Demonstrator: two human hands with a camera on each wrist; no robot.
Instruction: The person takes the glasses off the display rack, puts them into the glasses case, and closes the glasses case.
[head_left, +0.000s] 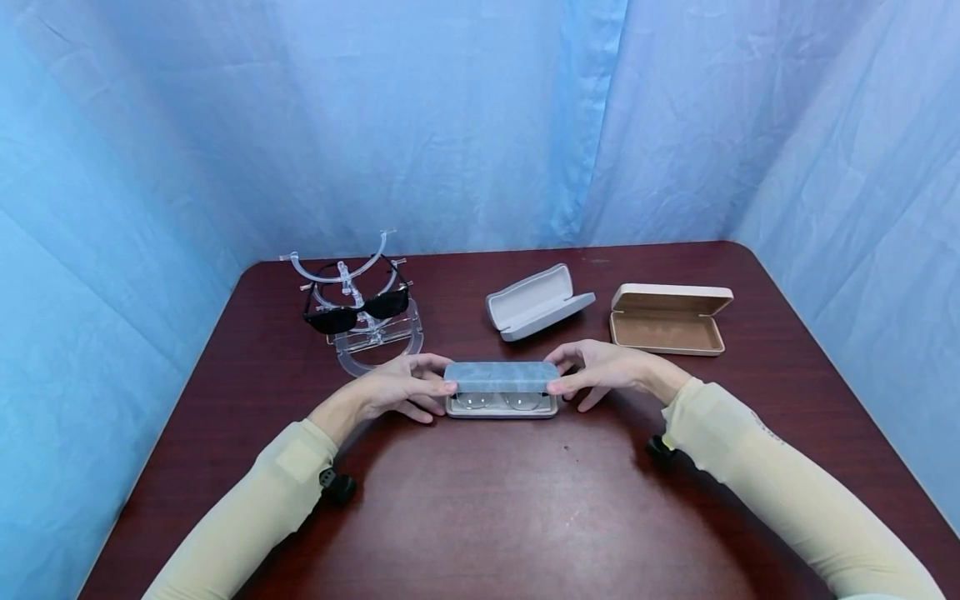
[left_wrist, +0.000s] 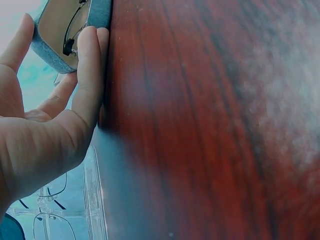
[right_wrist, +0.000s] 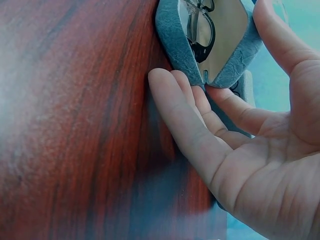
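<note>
A blue-grey glasses case point(head_left: 501, 377) lies on the table with its lid partly raised. Inside its pale lining sits a pair of clear-lensed glasses point(head_left: 522, 402), whose dark frame also shows in both wrist views. My left hand point(head_left: 401, 387) holds the left end of the case, thumb on the lid's front corner and fingers around the side. At the other end, my right hand point(head_left: 607, 369) grips the lid's corner with the thumb. Its other fingers touch the case end near the hinge in the right wrist view, the lowest ones along the tabletop.
Left of the hands stands a clear acrylic display rack point(head_left: 347, 342) bearing black sunglasses point(head_left: 337, 320). Behind the held case lies an open grey glasses case point(head_left: 536, 302). An open beige case with brown lining point(head_left: 667, 332) rests behind the right hand. Blue curtains point(head_left: 420, 125) surround the dark-red table point(head_left: 495, 517).
</note>
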